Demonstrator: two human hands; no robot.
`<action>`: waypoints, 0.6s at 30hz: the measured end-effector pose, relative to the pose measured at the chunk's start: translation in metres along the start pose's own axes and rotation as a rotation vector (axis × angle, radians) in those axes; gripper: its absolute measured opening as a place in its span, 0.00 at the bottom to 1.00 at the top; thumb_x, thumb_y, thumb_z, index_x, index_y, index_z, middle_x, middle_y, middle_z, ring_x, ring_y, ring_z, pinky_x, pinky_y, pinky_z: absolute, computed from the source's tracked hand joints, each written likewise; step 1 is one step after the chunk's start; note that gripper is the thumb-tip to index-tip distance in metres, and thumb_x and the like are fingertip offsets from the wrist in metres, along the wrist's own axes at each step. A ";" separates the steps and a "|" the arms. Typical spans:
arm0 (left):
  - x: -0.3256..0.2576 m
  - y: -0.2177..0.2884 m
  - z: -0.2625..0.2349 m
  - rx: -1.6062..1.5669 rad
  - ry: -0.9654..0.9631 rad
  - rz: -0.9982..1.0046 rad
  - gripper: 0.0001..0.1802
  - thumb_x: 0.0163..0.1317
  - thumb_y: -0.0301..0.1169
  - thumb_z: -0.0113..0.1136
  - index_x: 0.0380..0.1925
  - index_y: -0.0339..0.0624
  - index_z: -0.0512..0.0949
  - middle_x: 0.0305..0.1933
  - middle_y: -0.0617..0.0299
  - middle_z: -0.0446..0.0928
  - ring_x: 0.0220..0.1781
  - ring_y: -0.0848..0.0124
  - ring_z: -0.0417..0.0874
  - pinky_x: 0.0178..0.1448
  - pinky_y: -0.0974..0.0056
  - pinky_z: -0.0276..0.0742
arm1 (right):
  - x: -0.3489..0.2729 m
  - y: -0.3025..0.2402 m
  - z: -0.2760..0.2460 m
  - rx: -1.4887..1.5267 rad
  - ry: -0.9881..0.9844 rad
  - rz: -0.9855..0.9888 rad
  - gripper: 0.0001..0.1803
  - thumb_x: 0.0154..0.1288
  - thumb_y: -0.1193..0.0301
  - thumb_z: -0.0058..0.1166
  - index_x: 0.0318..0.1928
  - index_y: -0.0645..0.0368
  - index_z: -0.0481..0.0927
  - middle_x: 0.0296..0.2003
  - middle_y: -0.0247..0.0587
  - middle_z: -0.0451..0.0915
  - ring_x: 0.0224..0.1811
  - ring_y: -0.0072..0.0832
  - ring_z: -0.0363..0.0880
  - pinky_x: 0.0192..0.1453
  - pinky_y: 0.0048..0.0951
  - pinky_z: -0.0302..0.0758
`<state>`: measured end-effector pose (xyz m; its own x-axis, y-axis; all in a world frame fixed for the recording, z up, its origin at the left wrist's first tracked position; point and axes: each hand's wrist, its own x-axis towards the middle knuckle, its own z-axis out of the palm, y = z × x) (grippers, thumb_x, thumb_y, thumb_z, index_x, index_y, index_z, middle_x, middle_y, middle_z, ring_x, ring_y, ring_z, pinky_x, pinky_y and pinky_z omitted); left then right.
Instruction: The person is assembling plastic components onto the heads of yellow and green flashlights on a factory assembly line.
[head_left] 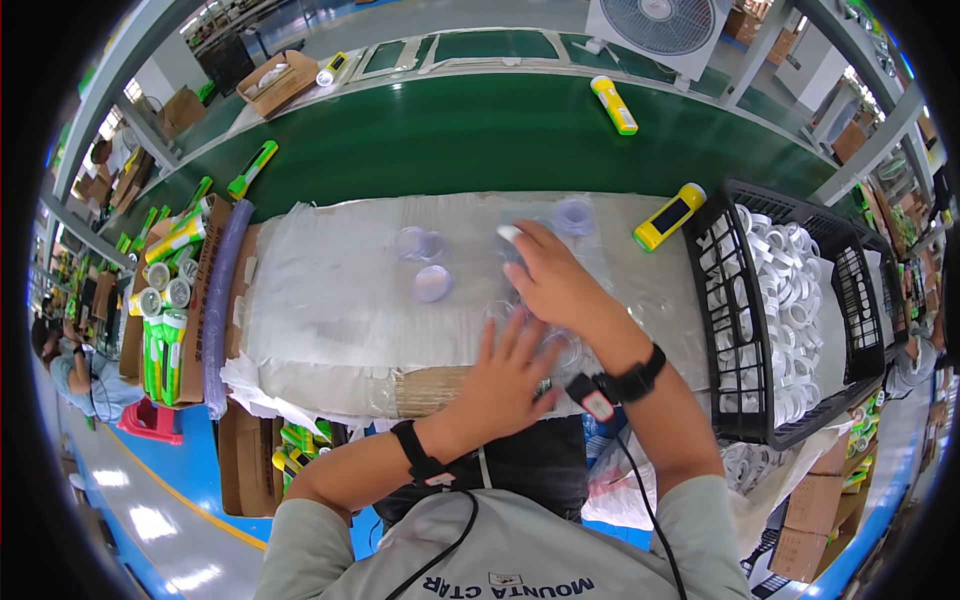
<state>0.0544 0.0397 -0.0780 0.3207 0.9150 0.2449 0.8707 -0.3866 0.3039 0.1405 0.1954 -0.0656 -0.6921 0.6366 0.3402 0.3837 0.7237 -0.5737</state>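
Several clear round plastic discs lie on the covered worktable: a cluster (420, 244) left of centre, a single-looking disc (433, 284) below it, and a stack (573, 217) farther back. My left hand (505, 375) is open, fingers spread, over more clear discs (565, 350) that it partly hides. Just beyond it, my right hand (552, 280) reaches leftward over the table with thumb and fingers apart; I make out nothing held in it. Something white covers one of its fingertips. A yellow flashlight (670, 217) with a dark panel lies to the right of this hand.
A black plastic crate (765, 390) full of white rings (790, 300) stands at the right. At the left are a carton of green and yellow flashlights (170, 300) and a purple roll (228, 310). Beyond runs a green conveyor belt (440, 130), with another flashlight (614, 106) on it.
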 end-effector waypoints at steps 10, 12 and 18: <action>0.000 -0.012 0.013 0.020 -0.056 0.232 0.33 0.52 0.58 0.55 0.57 0.57 0.72 0.64 0.55 0.63 0.67 0.52 0.60 0.69 0.40 0.52 | 0.035 0.020 0.032 -0.234 -0.523 -0.179 0.28 0.69 0.55 0.40 0.63 0.57 0.65 0.67 0.42 0.58 0.71 0.44 0.51 0.72 0.46 0.49; 0.004 -0.014 0.012 0.028 -0.053 0.213 0.34 0.53 0.58 0.55 0.57 0.57 0.71 0.64 0.54 0.63 0.68 0.52 0.60 0.69 0.40 0.51 | 0.021 0.013 0.020 -0.217 -0.591 -0.164 0.27 0.69 0.56 0.40 0.62 0.57 0.67 0.67 0.43 0.59 0.71 0.44 0.51 0.72 0.46 0.49; 0.003 -0.019 0.012 0.046 -0.067 0.176 0.35 0.53 0.57 0.55 0.56 0.50 0.71 0.66 0.51 0.61 0.69 0.51 0.58 0.69 0.42 0.51 | -0.014 -0.003 -0.019 0.046 -0.463 -0.104 0.21 0.68 0.62 0.42 0.57 0.60 0.72 0.62 0.48 0.66 0.64 0.44 0.63 0.68 0.41 0.58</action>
<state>0.0430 0.0510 -0.0944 0.4925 0.8399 0.2278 0.8146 -0.5371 0.2189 0.1603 0.1891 -0.0546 -0.9291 0.3682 0.0358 0.2777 0.7581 -0.5900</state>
